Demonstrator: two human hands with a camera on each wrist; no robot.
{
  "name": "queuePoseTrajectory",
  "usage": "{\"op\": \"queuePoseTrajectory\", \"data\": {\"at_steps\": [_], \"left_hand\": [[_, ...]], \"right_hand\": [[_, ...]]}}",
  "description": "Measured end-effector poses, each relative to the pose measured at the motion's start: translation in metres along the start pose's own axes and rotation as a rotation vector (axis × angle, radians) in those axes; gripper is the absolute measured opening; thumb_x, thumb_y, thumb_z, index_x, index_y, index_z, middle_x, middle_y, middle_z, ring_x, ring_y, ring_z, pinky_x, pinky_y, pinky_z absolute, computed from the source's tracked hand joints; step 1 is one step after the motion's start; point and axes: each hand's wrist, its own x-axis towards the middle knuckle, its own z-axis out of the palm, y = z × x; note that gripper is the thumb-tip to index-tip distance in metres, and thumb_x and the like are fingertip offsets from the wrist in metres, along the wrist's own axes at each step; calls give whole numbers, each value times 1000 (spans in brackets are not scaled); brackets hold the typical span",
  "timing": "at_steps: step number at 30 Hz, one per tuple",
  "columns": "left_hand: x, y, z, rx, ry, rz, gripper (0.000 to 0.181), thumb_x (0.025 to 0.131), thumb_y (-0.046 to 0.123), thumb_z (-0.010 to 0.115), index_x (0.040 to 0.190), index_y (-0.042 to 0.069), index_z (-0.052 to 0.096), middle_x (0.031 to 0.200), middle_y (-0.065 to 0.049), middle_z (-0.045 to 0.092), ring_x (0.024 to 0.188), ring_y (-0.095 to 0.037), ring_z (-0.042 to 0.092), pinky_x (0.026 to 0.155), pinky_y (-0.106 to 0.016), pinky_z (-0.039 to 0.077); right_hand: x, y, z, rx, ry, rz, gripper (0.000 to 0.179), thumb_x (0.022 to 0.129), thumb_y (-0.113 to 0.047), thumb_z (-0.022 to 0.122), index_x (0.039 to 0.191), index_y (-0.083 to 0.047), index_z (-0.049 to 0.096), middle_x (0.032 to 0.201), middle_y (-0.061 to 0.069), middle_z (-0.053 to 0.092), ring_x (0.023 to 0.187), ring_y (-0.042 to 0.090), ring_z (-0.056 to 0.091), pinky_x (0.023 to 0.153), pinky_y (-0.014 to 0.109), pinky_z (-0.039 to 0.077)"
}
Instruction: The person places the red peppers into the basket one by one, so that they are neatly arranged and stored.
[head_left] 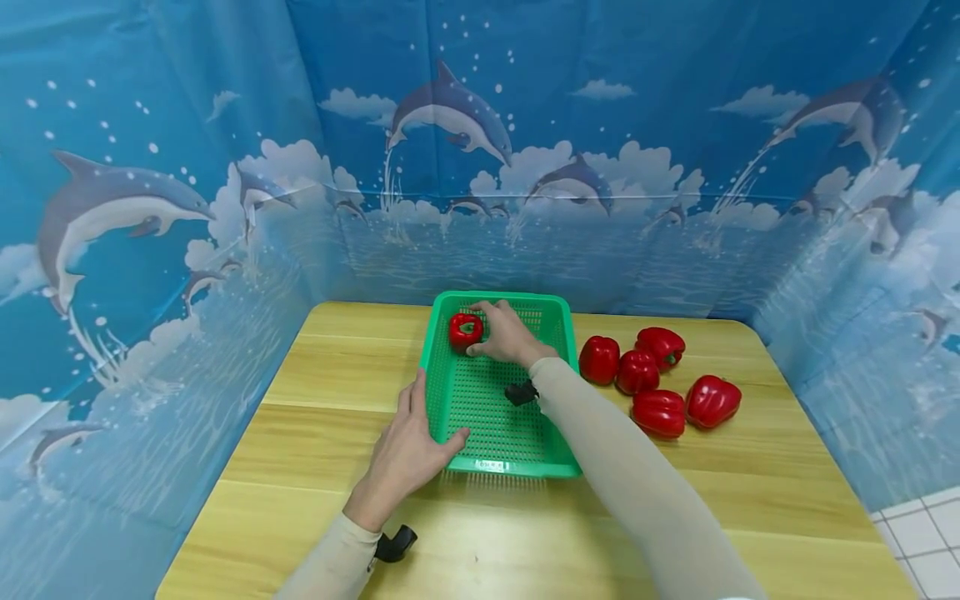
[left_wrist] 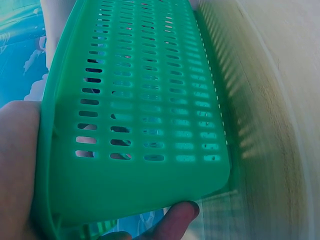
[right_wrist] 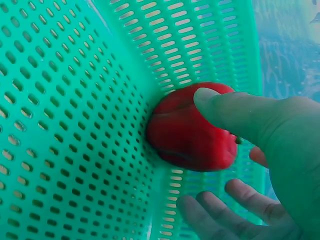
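Note:
A green slotted plastic basket (head_left: 498,408) stands on the wooden table. My left hand (head_left: 408,446) holds its near left side, thumb over the rim and fingers along the outer wall; in the left wrist view fingertips (left_wrist: 182,215) show under the basket's edge. One red bell pepper (head_left: 466,332) sits upright inside, in the far left corner. Just right of it is my right hand (head_left: 508,335), reaching into the basket with fingers spread. In the right wrist view the thumb (right_wrist: 225,107) overlaps the pepper, while the other fingers stand apart from it.
Several more red bell peppers (head_left: 637,372) lie on the table (head_left: 322,417) right of the basket, close to its right wall. A blue curtain printed with dolphins (head_left: 450,108) hangs behind and at both sides. White tiles (head_left: 926,533) show at the lower right.

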Motion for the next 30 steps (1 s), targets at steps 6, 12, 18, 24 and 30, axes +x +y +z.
{"op": "queuePoseTrajectory", "data": {"at_steps": [6,12,18,24,30], "left_hand": [[0,-1,1,1,2,-10,125,101,56,85,189,10,9,183,-24,40,84,-33,75,56,-35,53],[0,-1,2,11,5,-15,125,101,56,85,189,10,9,183,-24,41,97,-40,80,60,-37,56],[0,0,2,9,9,-8,125,101,57,85,189,10,9,183,-24,41,98,-40,79,60,-36,56],[0,1,3,5,8,-4,125,101,58,85,189,10,9,184,-23,41,102,-41,80,61,-36,55],[0,0,1,7,9,-14,125,101,59,85,189,11,10,185,-22,40,98,-39,80,61,-38,55]], "right_hand": [[-15,3,-11,21,5,-10,84,104,-27,91,176,-15,50,173,25,49,158,45,54,125,66,55],[-33,7,-28,43,0,-19,81,105,-28,90,176,-16,51,175,24,47,160,47,52,127,68,52],[-55,14,-53,35,9,-49,80,105,-26,90,175,-12,53,174,25,50,160,48,51,127,69,52],[-74,23,-76,9,5,-57,79,107,-25,88,176,-12,51,171,28,48,149,49,54,118,69,54],[-87,37,-86,-14,15,-82,77,108,-26,86,175,-11,52,167,27,52,135,44,59,108,64,58]]}}
